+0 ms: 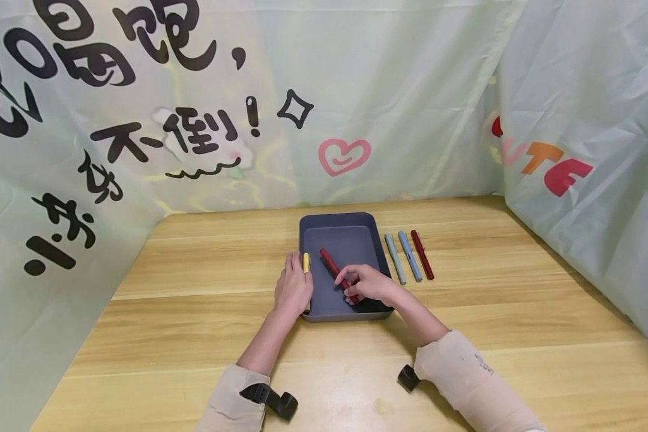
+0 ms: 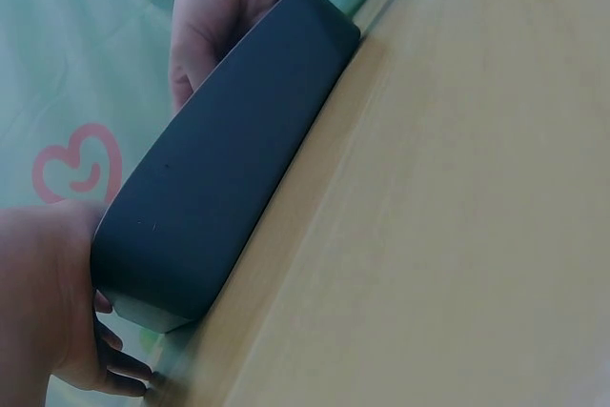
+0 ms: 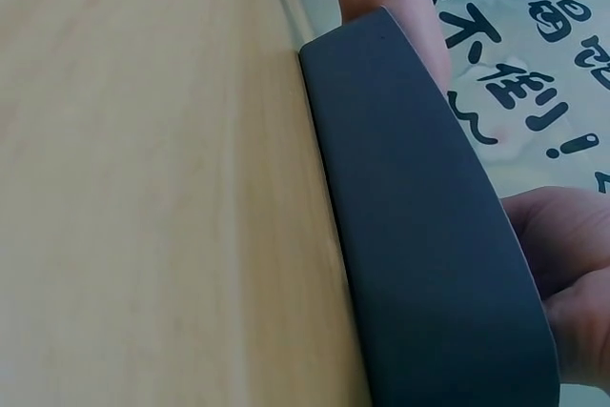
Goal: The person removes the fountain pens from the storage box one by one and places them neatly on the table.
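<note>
A dark blue-grey tray [image 1: 337, 221] lies on the wooden table. Inside it, a dark red pen [image 1: 329, 262] slants with its far end toward the upper left. My right hand [image 1: 369, 283] pinches the near part of this pen between thumb and fingers. A yellow pen [image 1: 306, 262] lies along the tray's left wall. My left hand [image 1: 293, 287] rests over that wall beside the yellow pen, its fingers outside the tray. In the left wrist view, the left hand [image 2: 57, 302] is at the tray's near corner with fingers fairly straight; the wall hides its inner side.
Right of the tray lie a pale green pen [image 1: 395, 259], a light blue pen [image 1: 410, 256] and another dark red pen [image 1: 422, 255], roughly side by side. A printed cloth [image 1: 405, 108] hangs behind and at both sides of the table [image 1: 205, 270].
</note>
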A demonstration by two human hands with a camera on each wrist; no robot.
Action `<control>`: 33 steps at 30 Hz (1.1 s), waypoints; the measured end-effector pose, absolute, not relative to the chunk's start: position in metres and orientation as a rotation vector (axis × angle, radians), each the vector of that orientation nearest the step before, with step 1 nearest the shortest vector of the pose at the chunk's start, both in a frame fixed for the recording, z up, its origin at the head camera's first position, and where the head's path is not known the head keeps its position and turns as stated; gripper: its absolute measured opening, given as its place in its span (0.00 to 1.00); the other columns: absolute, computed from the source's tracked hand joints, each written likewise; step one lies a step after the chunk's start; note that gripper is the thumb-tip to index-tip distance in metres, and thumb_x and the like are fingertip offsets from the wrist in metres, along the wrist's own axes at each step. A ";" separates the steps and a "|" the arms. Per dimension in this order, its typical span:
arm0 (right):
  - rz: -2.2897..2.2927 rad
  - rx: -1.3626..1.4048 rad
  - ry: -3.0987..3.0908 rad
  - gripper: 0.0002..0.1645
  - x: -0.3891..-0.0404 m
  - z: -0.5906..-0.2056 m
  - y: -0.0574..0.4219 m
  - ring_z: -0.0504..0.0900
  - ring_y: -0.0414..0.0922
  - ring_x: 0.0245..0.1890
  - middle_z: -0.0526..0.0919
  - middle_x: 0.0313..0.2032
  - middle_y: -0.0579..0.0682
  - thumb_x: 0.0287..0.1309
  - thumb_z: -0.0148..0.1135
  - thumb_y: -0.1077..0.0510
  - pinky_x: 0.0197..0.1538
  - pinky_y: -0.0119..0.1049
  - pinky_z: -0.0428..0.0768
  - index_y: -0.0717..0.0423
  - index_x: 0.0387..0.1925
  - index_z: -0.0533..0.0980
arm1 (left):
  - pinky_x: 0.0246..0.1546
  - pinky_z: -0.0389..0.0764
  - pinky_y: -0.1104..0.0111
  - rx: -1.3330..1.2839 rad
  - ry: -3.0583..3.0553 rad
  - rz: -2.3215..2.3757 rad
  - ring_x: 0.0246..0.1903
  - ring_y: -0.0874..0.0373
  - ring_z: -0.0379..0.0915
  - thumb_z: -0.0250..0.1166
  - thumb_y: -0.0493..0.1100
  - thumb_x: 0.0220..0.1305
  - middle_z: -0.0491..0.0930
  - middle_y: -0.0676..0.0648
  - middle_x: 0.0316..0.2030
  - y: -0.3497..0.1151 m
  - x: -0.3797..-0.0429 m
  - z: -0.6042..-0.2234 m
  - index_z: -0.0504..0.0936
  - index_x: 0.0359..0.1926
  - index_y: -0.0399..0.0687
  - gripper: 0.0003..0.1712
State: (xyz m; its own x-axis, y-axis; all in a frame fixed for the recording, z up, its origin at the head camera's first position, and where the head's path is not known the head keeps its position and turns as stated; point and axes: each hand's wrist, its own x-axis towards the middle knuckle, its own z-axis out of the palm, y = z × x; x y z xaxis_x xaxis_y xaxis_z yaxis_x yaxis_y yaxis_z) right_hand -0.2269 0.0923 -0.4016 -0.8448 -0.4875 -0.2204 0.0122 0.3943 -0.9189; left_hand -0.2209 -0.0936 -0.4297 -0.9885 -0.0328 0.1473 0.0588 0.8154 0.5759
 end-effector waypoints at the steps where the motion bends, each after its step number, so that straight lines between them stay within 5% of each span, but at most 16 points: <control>1: -1.452 -0.402 2.185 0.15 -0.227 -0.402 0.092 0.78 0.48 0.27 0.73 0.30 0.59 0.56 0.50 0.76 0.33 0.41 0.80 0.68 0.45 0.73 | 0.52 0.66 0.52 -0.019 -2.849 -0.910 0.55 0.39 0.62 0.48 0.41 0.67 0.50 0.35 0.66 -0.093 -0.221 -0.430 0.52 0.67 0.36 0.30; 17: -1.415 -0.461 2.137 0.19 -0.231 -0.399 0.095 0.79 0.48 0.32 0.76 0.38 0.58 0.58 0.48 0.73 0.37 0.41 0.79 0.69 0.51 0.72 | 0.50 0.67 0.52 -0.012 -2.836 -0.902 0.54 0.39 0.64 0.49 0.41 0.67 0.52 0.35 0.65 -0.093 -0.221 -0.428 0.54 0.66 0.36 0.30; 33: -1.427 -0.419 2.269 0.18 -0.227 -0.392 0.101 0.80 0.46 0.33 0.76 0.41 0.59 0.55 0.57 0.72 0.36 0.39 0.80 0.65 0.49 0.76 | 0.50 0.67 0.52 -0.023 -2.838 -0.906 0.54 0.39 0.64 0.49 0.41 0.67 0.52 0.35 0.65 -0.094 -0.221 -0.429 0.53 0.66 0.36 0.30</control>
State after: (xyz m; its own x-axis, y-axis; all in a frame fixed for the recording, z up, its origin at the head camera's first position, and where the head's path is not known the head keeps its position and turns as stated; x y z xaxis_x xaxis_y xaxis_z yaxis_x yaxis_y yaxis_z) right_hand -0.2275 0.1013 -0.3921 -0.8639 -0.4655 -0.1926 -0.0282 0.4263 -0.9041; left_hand -0.2206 -0.0935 -0.4292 -0.9867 -0.0346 0.1585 0.0636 0.8163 0.5741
